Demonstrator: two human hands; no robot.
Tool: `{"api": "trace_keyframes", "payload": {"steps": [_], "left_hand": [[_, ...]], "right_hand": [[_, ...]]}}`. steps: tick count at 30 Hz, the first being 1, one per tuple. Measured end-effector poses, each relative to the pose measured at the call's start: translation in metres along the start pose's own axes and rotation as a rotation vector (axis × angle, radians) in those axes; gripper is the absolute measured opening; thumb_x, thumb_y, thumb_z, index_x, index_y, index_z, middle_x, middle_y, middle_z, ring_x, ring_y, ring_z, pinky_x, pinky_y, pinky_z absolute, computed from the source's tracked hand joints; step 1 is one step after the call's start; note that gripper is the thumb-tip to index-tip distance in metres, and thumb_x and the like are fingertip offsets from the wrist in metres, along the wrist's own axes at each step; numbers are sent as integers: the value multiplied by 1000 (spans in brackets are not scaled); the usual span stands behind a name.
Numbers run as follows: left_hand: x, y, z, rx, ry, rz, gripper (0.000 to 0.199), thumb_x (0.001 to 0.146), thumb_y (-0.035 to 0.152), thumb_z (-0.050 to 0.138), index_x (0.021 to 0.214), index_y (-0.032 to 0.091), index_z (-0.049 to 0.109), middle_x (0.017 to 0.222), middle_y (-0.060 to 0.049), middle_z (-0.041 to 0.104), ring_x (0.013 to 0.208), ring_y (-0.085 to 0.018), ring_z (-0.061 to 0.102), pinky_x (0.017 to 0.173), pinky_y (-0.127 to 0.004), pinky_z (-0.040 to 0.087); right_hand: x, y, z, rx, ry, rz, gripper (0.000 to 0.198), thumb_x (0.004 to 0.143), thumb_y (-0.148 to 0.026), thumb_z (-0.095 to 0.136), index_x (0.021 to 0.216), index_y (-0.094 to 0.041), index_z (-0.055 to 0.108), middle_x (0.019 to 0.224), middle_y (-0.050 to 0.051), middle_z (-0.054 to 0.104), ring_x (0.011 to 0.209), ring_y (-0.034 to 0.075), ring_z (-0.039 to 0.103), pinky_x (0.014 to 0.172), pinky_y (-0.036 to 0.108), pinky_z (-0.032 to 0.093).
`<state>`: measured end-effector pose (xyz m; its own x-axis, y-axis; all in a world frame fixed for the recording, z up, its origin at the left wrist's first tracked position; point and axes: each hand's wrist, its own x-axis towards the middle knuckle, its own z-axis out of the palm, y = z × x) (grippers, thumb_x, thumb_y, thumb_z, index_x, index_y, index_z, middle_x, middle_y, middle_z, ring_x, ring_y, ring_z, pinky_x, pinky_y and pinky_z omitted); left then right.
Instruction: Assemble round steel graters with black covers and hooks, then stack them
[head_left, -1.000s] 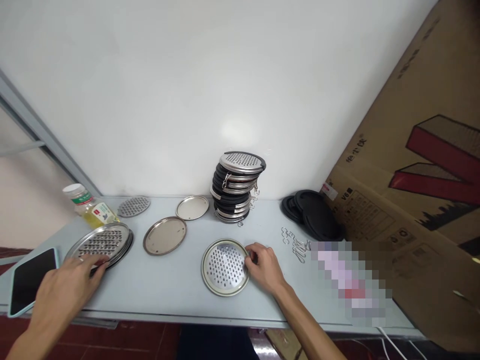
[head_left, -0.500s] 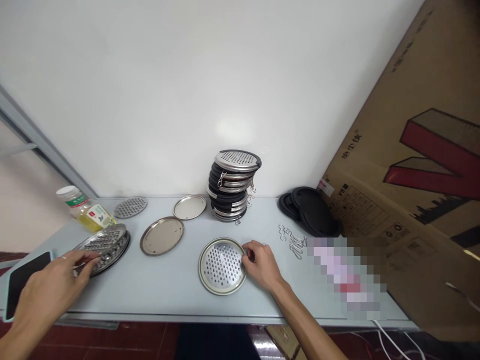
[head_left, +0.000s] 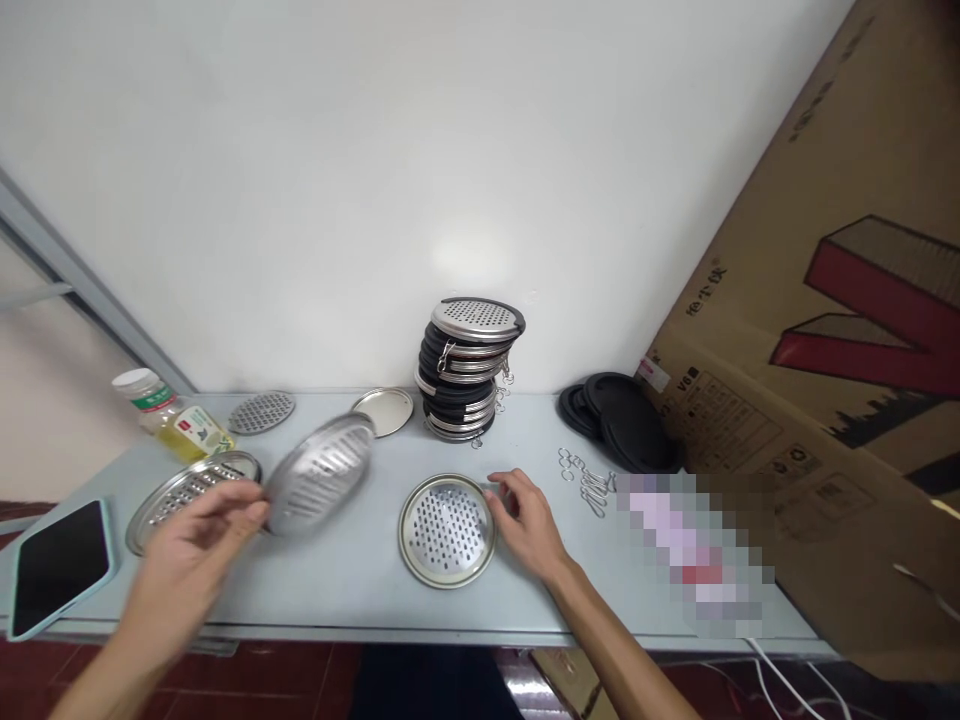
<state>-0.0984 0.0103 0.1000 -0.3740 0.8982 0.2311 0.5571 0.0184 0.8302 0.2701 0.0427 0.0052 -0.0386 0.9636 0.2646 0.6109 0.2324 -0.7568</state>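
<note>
My left hand (head_left: 199,540) pinches the edge of a round metal grater disc (head_left: 321,475), tilted and blurred by motion above the table. Behind that hand lies another grater disc (head_left: 176,495) with a metal rim. In front of me a grater disc (head_left: 448,532) rests flat in a pale round metal rim. My right hand (head_left: 525,525) is at its right edge, thumb and fingers apart, holding nothing; whether the thumb touches the rim I cannot tell. A round metal plate (head_left: 386,411) lies farther back; the darker plate beside it is hidden behind the held disc.
A tall stack of graters (head_left: 469,370) with clips stands by the wall. Black round covers (head_left: 634,425) and metal hooks (head_left: 592,485) lie right, near a big carton (head_left: 750,450). Left are a loose disc (head_left: 262,412), a jar (head_left: 176,420) and a phone (head_left: 64,570).
My left hand has lifted a grater disc from the left pile and moved it right, over the darker plate. My right hand stays nearly in place, its fingers slightly more apart.
</note>
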Motion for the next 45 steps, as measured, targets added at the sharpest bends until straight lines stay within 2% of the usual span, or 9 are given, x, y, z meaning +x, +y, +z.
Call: {"api": "trace_keyframes", "payload": {"steps": [2,5,8,11,15,24,30,41,45], "left_hand": [[-17,11,34,-429,-205,-177,60,58,64,80,95,20,64,84,-2,70,77,-19,64,69,-29,53],[-38,19,85,-774,-466,-378,47,64,53,82,92,20,64,87,-5,71,81,-21,67,71,-31,54],[-49,20,123,-898,-582,-474,38,71,47,79,93,20,66,92,-6,72,84,-20,67,72,-29,52],[-50,17,142,-864,-607,-514,34,78,47,74,95,19,65,93,-6,72,80,-16,67,69,-25,49],[-44,6,144,-684,-499,-475,40,78,52,73,96,17,63,81,-2,69,73,-13,63,66,-23,47],[-36,-11,140,-185,-469,-95,46,79,54,67,103,15,63,84,-5,70,74,-19,67,73,-31,50],[-35,-8,142,-185,-500,-128,49,81,58,63,104,14,62,80,-5,70,69,-19,66,63,-28,49],[-36,0,137,91,-535,-40,42,84,55,58,101,17,66,84,-4,72,73,-21,69,73,-31,52],[-35,1,138,144,-557,-14,42,86,54,55,104,18,66,91,-5,74,76,-22,70,76,-32,51]], "right_hand": [[0,2,-3,137,-5,-21,34,96,-45,47,106,-20,68,86,4,61,76,19,58,73,30,44],[-1,7,-6,312,-59,-36,50,99,-54,33,89,-19,68,81,4,60,76,19,57,72,29,45],[-1,13,-5,337,-73,-9,64,101,-53,14,71,-20,59,68,2,56,70,18,55,71,29,45],[1,14,-2,288,-66,24,58,101,-55,17,63,-21,46,60,-2,46,62,15,48,62,26,42],[1,8,4,181,-84,33,48,96,-54,42,60,-23,35,56,-5,35,55,12,38,52,24,32],[-2,-3,4,-117,-32,18,42,94,-42,49,58,-21,40,60,-2,49,61,14,42,61,27,28],[-2,-3,4,-222,-26,20,46,97,-43,45,57,-21,41,58,-2,52,58,14,44,60,27,27],[-3,-8,5,-360,-5,28,43,92,-39,54,54,-21,45,56,-1,54,59,15,48,64,29,28],[-3,-7,4,-363,2,22,29,90,-37,56,67,-20,57,65,-1,59,64,16,52,64,29,31]]}}
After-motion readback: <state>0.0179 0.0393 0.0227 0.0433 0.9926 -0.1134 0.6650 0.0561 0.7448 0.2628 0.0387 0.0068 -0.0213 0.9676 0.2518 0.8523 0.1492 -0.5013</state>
